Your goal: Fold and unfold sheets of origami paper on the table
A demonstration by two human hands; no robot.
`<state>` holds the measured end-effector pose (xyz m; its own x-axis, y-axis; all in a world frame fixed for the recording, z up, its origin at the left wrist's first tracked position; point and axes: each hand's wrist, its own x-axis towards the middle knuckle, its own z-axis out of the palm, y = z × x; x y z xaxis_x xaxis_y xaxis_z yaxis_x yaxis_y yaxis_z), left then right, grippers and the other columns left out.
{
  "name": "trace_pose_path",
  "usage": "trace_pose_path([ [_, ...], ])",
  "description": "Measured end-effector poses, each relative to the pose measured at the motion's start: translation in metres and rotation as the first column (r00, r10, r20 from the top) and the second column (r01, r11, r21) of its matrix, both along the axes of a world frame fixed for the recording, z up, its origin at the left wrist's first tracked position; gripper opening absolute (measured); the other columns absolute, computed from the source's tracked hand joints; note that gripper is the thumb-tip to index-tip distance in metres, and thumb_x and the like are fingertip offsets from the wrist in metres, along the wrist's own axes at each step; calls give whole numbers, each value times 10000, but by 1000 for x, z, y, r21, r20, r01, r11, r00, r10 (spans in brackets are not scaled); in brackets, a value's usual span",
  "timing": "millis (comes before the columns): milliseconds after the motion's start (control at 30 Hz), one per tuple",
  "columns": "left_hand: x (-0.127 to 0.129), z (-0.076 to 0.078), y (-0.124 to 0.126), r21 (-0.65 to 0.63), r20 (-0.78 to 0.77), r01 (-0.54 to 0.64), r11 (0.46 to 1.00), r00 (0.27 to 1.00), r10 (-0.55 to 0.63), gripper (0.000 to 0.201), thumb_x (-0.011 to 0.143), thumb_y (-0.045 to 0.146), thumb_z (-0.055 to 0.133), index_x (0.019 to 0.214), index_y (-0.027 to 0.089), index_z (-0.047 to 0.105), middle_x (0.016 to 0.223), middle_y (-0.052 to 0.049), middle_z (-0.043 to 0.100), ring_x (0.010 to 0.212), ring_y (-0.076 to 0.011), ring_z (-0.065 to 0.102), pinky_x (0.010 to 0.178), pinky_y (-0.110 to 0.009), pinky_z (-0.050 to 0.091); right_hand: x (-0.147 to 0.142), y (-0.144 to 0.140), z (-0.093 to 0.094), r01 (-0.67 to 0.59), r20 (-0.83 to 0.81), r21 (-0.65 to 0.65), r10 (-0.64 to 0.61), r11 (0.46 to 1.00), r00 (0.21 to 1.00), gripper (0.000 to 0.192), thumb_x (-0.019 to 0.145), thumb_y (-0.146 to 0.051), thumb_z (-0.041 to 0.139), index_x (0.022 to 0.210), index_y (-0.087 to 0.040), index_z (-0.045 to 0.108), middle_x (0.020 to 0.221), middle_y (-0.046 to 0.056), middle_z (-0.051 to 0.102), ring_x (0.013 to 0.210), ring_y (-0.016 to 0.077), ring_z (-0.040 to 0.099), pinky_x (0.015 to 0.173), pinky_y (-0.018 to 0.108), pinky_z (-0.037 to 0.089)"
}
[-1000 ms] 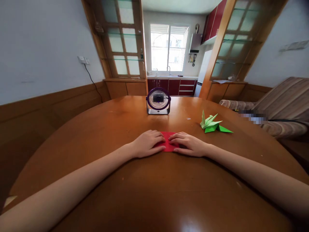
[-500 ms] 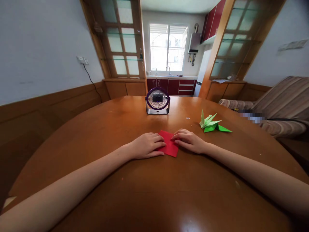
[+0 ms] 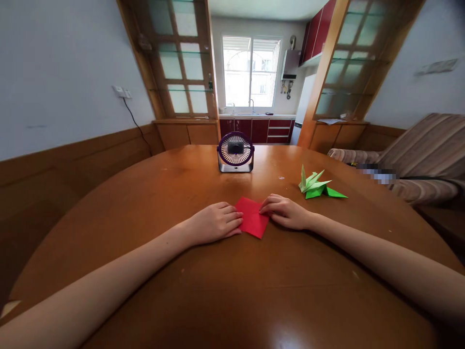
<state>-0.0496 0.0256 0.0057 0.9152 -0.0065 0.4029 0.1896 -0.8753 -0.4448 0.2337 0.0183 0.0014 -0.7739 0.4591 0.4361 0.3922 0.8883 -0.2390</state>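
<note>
A folded red paper square (image 3: 252,218) lies flat on the round wooden table (image 3: 232,291), turned so it sits like a diamond. My left hand (image 3: 214,222) rests on the table with its fingertips on the paper's left edge. My right hand (image 3: 285,212) pinches the paper's right corner between thumb and fingers. A green folded paper crane (image 3: 314,186) stands to the right, apart from both hands.
A small purple desk fan (image 3: 236,152) stands at the far middle of the table, facing me. A striped sofa (image 3: 421,165) is beyond the table's right edge. Wood-panelled walls and a kitchen doorway lie behind.
The red paper has turned from square-on to a diamond and shows more surface. My left hand slid left off it and my right hand moved to its right corner.
</note>
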Motion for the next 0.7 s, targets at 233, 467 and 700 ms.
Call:
trace_pose_path([
  [233, -4, 0, -3, 32, -21, -23, 999, 1000, 23, 278, 999, 288, 425, 1013, 131, 654, 858, -79, 716, 799, -182, 670, 713, -300, 525, -1, -6, 3, -41, -43, -59, 38, 997, 998, 240, 854, -118, 479, 986, -157, 675, 950, 107, 660, 873, 204, 580, 800, 363, 491],
  [467, -6, -1, -4, -36, 44, -38, 999, 998, 39, 255, 984, 188, 389, 995, 126, 636, 838, -77, 705, 756, -166, 659, 685, -277, 529, -3, -8, 4, 14, -78, -104, -22, 994, 997, 219, 850, -131, 501, 974, -169, 677, 929, 90, 657, 859, 193, 582, 809, 347, 475],
  [700, -8, -6, -2, -266, 169, -103, 958, 974, 152, 235, 954, 175, 408, 1053, 126, 616, 855, -77, 697, 747, -163, 641, 678, -279, 503, -1, -6, 4, 80, -43, -117, -86, 990, 995, 156, 862, -261, 577, 944, -165, 669, 923, 83, 637, 861, 207, 571, 834, 373, 446],
])
